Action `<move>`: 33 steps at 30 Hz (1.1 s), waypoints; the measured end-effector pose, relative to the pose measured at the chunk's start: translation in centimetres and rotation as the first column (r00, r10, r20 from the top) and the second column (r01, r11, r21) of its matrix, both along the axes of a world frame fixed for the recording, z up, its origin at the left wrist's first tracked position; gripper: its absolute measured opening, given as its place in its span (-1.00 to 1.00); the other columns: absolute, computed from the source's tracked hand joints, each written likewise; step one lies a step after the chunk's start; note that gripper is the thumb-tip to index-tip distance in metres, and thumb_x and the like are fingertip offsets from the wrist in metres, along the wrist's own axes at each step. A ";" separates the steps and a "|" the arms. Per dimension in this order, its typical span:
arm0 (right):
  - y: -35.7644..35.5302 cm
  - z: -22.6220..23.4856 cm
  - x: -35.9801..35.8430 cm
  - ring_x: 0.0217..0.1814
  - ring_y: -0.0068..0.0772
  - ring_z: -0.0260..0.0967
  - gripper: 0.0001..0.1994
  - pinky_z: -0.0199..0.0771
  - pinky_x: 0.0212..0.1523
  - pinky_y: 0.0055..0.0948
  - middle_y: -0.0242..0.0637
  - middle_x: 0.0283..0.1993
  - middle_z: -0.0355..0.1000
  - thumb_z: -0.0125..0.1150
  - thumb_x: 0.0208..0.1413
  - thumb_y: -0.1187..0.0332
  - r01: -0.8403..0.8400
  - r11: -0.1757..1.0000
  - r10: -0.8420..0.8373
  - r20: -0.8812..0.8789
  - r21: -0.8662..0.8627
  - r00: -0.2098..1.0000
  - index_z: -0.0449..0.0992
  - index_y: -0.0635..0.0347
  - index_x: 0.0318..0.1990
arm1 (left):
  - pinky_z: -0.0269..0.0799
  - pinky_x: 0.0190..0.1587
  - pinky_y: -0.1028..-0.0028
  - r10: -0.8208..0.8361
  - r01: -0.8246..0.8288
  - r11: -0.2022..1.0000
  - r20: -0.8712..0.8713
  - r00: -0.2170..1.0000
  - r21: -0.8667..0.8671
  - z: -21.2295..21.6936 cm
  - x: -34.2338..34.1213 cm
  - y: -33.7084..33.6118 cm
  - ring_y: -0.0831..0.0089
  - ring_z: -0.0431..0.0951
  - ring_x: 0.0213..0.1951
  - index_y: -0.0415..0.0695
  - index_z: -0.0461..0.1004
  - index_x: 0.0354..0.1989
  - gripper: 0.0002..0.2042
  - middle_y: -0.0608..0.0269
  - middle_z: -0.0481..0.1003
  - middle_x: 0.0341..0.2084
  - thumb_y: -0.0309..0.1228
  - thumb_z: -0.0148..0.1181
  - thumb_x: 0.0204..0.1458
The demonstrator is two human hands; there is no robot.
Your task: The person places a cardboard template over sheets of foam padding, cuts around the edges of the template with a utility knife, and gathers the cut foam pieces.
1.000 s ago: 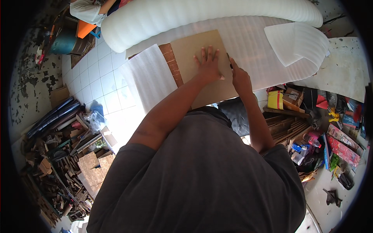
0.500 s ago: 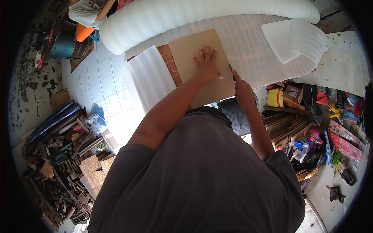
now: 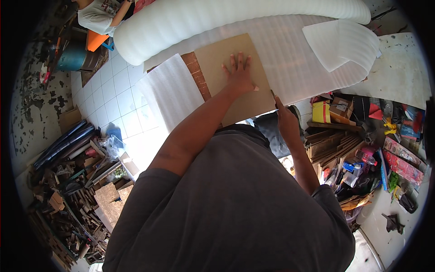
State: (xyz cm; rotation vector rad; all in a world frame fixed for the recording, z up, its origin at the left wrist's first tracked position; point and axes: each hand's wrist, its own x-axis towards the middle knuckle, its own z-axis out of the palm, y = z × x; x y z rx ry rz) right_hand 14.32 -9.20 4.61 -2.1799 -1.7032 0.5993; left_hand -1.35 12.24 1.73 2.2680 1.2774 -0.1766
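Observation:
My left hand [image 3: 240, 81] lies flat with fingers spread on a brown board [image 3: 223, 54], near its right edge. My right hand [image 3: 286, 120] is closed round a slim knife [image 3: 273, 95], whose dark tip meets the lower part of the board's right edge. Most of the knife is hidden by the fingers. Under the board spreads a translucent white foam sheet [image 3: 303, 63], reaching out to the right, where its end is folded over. At the board's left are a strip of brick-patterned brown material [image 3: 195, 70] and a smaller white foam piece [image 3: 170, 88].
A long white foam roll [image 3: 226, 25] stretches across the far side of the table. Another person [image 3: 102, 16] is at the far left. Wood scraps [image 3: 74, 204] are piled at lower left. Boxes, boards and bottles [image 3: 358, 167] crowd the right side below the table.
My right hand has drawn the knife toward me along the board's right edge. My left hand stays pressed on the board.

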 end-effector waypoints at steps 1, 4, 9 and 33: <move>-0.4 0.3 0.0 -0.24 0.20 0.54 -0.39 0.51 -0.29 0.09 0.04 -0.23 0.53 0.00 0.35 0.45 0.007 0.999 -0.007 0.008 -0.038 1.000 0.13 -0.18 0.52 | -0.40 0.37 -0.55 0.000 0.000 1.000 0.001 1.000 0.003 0.0 0.0 0.0 -0.21 -0.54 0.56 0.09 -0.25 0.61 0.33 0.02 -0.46 0.60 0.11 0.58 -0.30; -1.5 0.5 0.0 -0.32 0.18 0.50 -0.40 0.48 -0.32 0.10 -0.01 -0.34 0.46 0.00 0.36 0.43 0.013 0.998 -0.011 0.021 -0.061 1.000 0.14 -0.21 0.52 | -0.39 0.37 -0.54 0.001 -0.001 1.000 -0.003 1.000 0.005 0.0 0.0 0.0 -0.21 -0.54 0.56 0.07 -0.25 0.61 0.33 0.01 -0.45 0.60 0.12 0.57 -0.29; -3.3 0.7 -0.2 -0.37 0.14 0.47 -0.40 0.46 -0.35 0.10 -0.04 -0.38 0.42 -0.01 0.36 0.43 0.013 0.997 -0.012 0.021 -0.070 1.000 0.15 -0.22 0.52 | -0.39 0.37 -0.54 -0.002 0.002 1.000 -0.014 1.000 0.005 0.1 0.0 0.1 -0.19 -0.54 0.57 0.06 -0.26 0.61 0.33 0.00 -0.45 0.60 0.11 0.57 -0.28; -6.7 1.4 -0.7 -0.30 0.16 0.51 -0.39 0.48 -0.30 0.07 0.01 -0.29 0.47 -0.05 0.34 0.47 0.050 0.987 -0.041 0.060 -0.154 0.997 0.16 -0.20 0.52 | -0.32 0.38 -0.53 -0.027 0.026 0.996 0.001 1.000 0.083 0.0 -0.6 0.0 -0.21 -0.42 0.57 0.12 -0.20 0.60 0.31 0.00 -0.34 0.60 0.23 0.52 -0.30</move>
